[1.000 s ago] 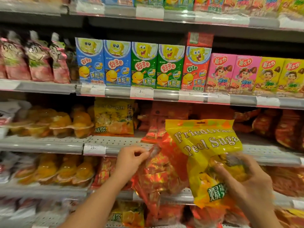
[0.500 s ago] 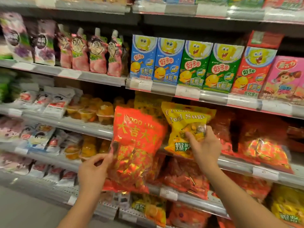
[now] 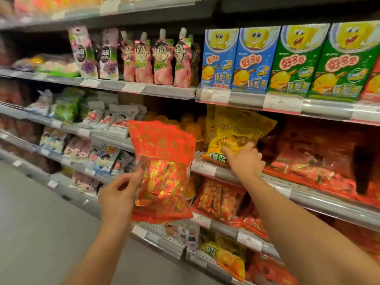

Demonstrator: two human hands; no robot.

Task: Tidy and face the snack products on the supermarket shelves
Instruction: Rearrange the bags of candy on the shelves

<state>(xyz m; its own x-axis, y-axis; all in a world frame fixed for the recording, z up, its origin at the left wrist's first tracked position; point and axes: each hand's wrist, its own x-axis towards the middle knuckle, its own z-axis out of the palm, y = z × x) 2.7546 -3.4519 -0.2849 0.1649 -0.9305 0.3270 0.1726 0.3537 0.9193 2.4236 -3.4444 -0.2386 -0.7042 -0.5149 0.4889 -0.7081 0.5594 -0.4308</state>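
A red and gold candy bag (image 3: 163, 171) hangs upright in front of the shelves, and my left hand (image 3: 119, 197) grips its lower left edge. A yellow "Peel Sugar" bag (image 3: 236, 134) leans on the middle shelf (image 3: 320, 197) under the blue boxes. My right hand (image 3: 245, 161) reaches onto that shelf and holds the yellow bag's lower part, fingers curled against it. Flat red candy bags (image 3: 308, 167) lie to the right of the yellow bag.
Blue (image 3: 236, 60) and green (image 3: 316, 62) cartoon boxes stand on the shelf above. Pink pouches (image 3: 160, 60) stand to their left. Red packets (image 3: 222, 199) fill the shelf below. White and green packets (image 3: 102, 118) line the left shelves. Grey floor (image 3: 41, 233) at lower left.
The view has swung further left. My right hand has carried the yellow bag onto the middle shelf. My left hand still holds the red bag in front.
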